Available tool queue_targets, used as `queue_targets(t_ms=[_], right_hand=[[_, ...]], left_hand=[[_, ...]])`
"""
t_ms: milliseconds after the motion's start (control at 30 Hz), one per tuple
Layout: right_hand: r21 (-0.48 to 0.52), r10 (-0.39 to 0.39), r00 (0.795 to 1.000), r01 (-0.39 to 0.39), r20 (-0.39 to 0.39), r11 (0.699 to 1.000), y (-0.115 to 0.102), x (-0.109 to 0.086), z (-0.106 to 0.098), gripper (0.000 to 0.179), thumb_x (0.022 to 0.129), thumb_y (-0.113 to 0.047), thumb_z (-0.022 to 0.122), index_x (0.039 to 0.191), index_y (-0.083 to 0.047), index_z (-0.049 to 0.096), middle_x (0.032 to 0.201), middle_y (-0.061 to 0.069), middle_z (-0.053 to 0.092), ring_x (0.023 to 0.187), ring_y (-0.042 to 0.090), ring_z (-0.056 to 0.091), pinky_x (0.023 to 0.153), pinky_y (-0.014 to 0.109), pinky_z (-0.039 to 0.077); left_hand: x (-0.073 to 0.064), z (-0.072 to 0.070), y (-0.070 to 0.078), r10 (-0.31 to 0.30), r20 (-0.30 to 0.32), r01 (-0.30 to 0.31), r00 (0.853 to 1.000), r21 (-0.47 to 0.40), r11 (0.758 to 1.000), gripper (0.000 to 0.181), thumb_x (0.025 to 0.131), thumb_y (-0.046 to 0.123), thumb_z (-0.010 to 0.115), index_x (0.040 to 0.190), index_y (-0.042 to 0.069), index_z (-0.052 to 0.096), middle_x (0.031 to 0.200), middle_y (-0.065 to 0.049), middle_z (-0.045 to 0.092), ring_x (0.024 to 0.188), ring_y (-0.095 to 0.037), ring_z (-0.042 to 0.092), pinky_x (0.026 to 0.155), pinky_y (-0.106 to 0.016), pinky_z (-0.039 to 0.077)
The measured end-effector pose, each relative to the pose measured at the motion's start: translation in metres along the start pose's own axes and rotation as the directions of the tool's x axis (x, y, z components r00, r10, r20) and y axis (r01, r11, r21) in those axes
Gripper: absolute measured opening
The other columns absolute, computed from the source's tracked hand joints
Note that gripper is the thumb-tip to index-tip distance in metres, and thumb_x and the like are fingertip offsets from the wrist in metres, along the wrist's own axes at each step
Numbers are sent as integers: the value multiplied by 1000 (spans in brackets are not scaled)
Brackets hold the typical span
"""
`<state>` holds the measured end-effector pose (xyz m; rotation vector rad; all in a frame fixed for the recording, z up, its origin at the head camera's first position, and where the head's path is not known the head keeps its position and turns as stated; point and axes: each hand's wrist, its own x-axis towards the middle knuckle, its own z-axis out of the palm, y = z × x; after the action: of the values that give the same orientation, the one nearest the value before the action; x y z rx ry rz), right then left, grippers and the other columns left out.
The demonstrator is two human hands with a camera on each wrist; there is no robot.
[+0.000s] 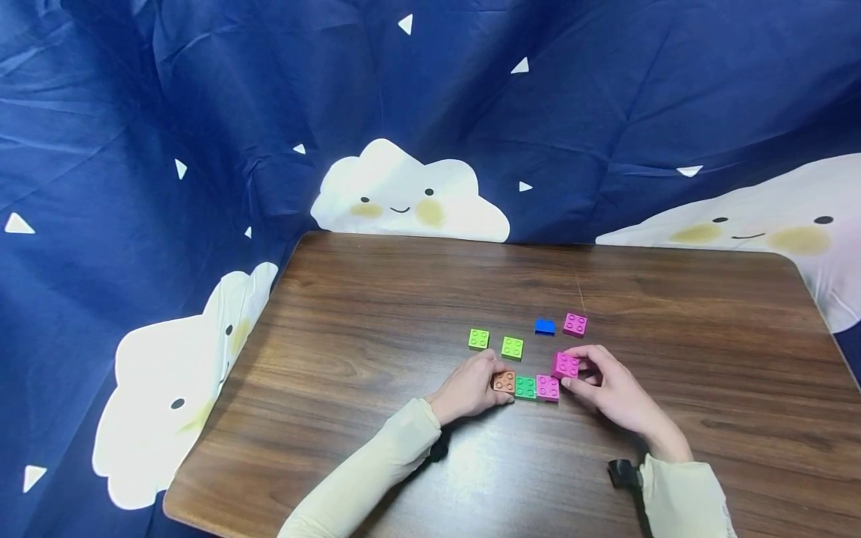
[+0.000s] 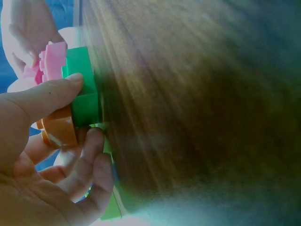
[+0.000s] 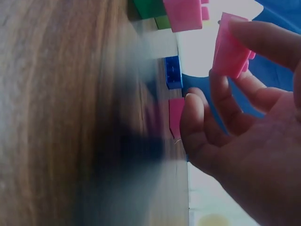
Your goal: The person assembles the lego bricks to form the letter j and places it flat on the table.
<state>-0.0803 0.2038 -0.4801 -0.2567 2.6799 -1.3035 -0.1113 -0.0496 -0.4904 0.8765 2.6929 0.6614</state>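
My left hand (image 1: 474, 385) grips a small brick build at its left end, thumb pressed against the green part (image 2: 84, 106) in the left wrist view. An orange brick (image 1: 504, 382) and a pink brick (image 1: 548, 387) sit higher than the green, one at either end, and green studs (image 1: 525, 387) show between them. Another pink brick (image 3: 230, 47) is pinched between the thumb and fingers of my right hand (image 1: 619, 392). It is held up beside the build's right end, its studs facing upward.
Beyond the hands, two lime green bricks (image 1: 479, 339) lie on the wooden table (image 1: 377, 299). A blue brick (image 1: 545, 327) and a pink brick (image 1: 575, 324) lie farther right. Dark blue cloth (image 1: 572, 134) with white clouds hangs behind the table.
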Motion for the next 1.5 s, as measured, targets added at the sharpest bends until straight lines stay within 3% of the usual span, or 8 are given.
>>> queue_targets(t_ms=[267, 567, 767, 1500], right_hand=[[17, -113, 993, 114, -26, 993, -4, -3, 9, 32, 85, -16, 73, 115, -11, 61, 107, 4, 60, 92, 2, 53, 77, 24, 51], [20, -208, 978, 209, -12, 978, -3, -6, 13, 35, 79, -13, 78, 110, -14, 65, 105, 0, 61, 92, 0, 53, 77, 26, 50], [3, -194, 981, 194, 13, 981, -1, -5, 14, 36, 78, -12, 79, 111, -18, 64, 106, -3, 60, 93, -1, 53, 78, 25, 50], [-38, -213, 977, 213, 11, 976, -6, -5, 17, 35, 77, -7, 78, 110, -11, 66, 104, 0, 60, 89, 1, 56, 76, 25, 54]], left_hand=[[0, 0, 1, -4, 3, 4, 1000, -1, 1000, 29, 77, 30, 80, 99, 13, 71, 84, 5, 53, 72, -3, 45, 62, -13, 37], [0, 0, 0, 1, 0, -1, 1000, -6, 1000, 28, 77, 29, 80, 98, 13, 71, 84, 6, 53, 72, -3, 45, 62, -13, 37], [0, 0, 0, 1, -4, -2, 1000, -4, 1000, 28, 77, 30, 80, 98, 14, 71, 85, 5, 54, 73, -3, 45, 63, -13, 38], [1, 2, -2, 18, -15, -18, 1000, -3, 1000, 27, 77, 30, 80, 97, 14, 71, 82, 6, 51, 71, -3, 44, 61, -13, 36]])
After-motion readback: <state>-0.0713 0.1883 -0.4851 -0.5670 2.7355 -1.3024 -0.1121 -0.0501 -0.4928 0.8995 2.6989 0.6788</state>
